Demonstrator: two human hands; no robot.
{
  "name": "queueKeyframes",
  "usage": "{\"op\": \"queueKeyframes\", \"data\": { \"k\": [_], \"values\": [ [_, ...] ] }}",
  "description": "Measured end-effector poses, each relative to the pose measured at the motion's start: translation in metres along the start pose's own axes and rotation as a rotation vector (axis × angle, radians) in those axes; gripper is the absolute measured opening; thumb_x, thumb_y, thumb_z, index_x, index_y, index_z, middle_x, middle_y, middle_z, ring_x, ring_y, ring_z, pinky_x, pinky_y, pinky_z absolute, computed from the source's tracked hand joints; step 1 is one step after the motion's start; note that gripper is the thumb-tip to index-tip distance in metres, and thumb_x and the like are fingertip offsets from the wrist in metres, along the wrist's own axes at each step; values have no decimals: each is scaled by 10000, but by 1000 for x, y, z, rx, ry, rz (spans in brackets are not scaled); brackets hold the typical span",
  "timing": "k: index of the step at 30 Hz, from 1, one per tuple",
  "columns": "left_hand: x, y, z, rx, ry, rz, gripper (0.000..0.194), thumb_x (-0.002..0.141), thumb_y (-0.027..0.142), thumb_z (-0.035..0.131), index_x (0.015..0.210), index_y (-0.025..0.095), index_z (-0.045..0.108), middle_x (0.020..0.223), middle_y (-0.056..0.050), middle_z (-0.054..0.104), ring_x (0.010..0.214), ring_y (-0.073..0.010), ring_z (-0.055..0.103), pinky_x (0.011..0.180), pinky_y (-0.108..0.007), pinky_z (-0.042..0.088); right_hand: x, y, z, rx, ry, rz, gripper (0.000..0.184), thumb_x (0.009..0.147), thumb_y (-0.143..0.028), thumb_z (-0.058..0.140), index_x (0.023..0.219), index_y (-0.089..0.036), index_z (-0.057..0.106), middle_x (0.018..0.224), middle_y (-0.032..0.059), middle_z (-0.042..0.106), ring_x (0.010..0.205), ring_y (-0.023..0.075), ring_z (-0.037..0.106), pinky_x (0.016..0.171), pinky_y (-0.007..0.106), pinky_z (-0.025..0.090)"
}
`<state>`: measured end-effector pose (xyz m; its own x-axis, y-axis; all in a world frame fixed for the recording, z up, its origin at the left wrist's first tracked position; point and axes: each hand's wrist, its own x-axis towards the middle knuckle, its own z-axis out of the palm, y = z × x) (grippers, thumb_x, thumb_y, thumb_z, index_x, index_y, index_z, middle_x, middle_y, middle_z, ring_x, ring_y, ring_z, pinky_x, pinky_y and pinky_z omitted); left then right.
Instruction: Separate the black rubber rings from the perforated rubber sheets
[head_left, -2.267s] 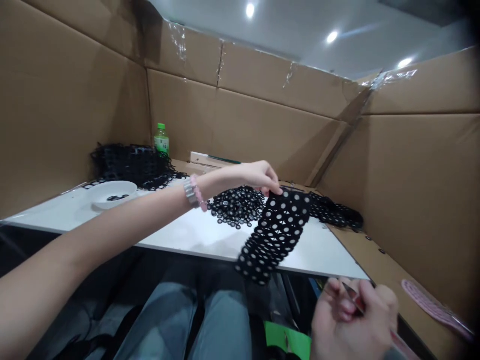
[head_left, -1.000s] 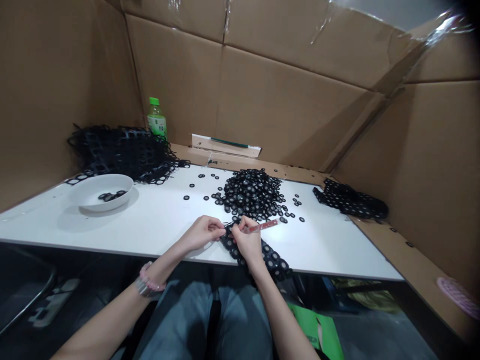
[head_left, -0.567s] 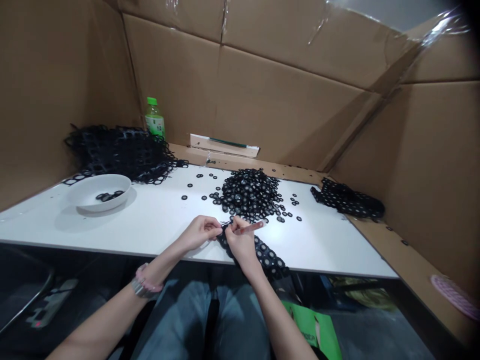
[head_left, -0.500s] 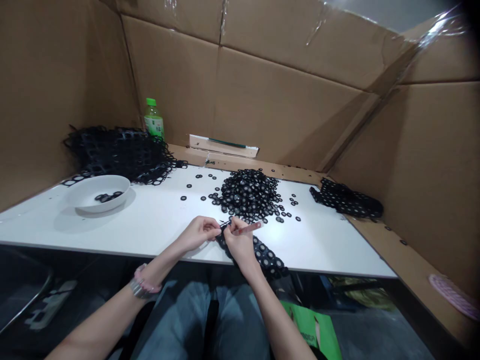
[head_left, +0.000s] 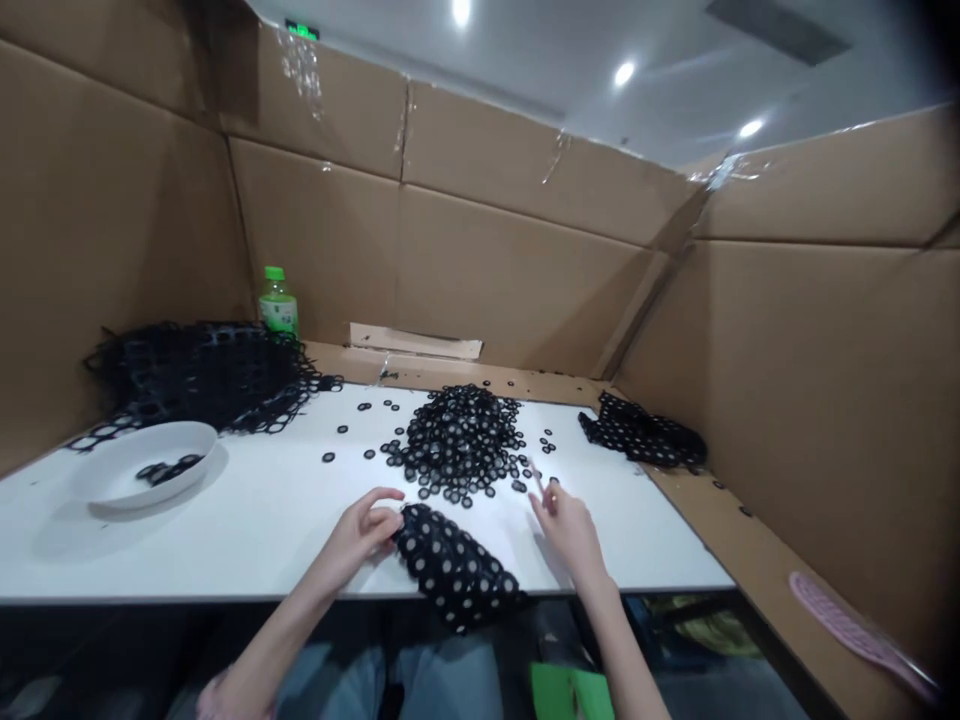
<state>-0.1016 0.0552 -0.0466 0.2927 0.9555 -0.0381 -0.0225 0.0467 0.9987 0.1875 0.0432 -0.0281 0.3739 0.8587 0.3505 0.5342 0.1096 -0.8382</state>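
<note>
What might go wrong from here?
The black strip with pale dots overhangs the near edge of the white tabletop, so it might slide off if the left hand loosens. The slim, blurred tool in the right hand sits close to small round black pieces and may scatter them.

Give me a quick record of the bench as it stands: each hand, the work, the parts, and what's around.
Left hand: pinching the near-left corner of the strip
Right hand: holding a thin tool, blurred, apart from the strip
Strip: black with pale dots, its lower end past the table edge
Rings: pile beyond the strip, strays around it
Bowl: white, at left, a few dark pieces inside
Back left: black mesh, green-capped bottle
Right: second strip
</note>
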Motion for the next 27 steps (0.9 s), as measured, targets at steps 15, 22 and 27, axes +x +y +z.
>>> {"op": "queueKeyframes", "data": {
  "k": [15,22,27],
  "values": [
    [-36,80,62,61,-209,154,155,845,348,511,813,196,496,763,19,511,732,-119,494,661,-201,376,-70,-61,14,815,-531,255,710,443,-532,782,1050,-215,593,1025,78,650,947,267,584,813,363,430],
    [-34,96,62,298,-156,282,135,870,261,488,820,199,597,791,7,602,759,-123,557,718,-208,414,-95,-85,19,647,-112,446,414,452,-359,822,777,-185,634,783,28,690,793,229,613,766,343,463],
    [-37,92,58,393,-182,399,139,800,213,591,924,235,650,918,-9,635,870,-149,572,801,-227,427,-98,-96,17,655,-71,451,422,491,-416,796,799,-182,627,795,38,694,785,230,623,738,344,480]
  ]
}}
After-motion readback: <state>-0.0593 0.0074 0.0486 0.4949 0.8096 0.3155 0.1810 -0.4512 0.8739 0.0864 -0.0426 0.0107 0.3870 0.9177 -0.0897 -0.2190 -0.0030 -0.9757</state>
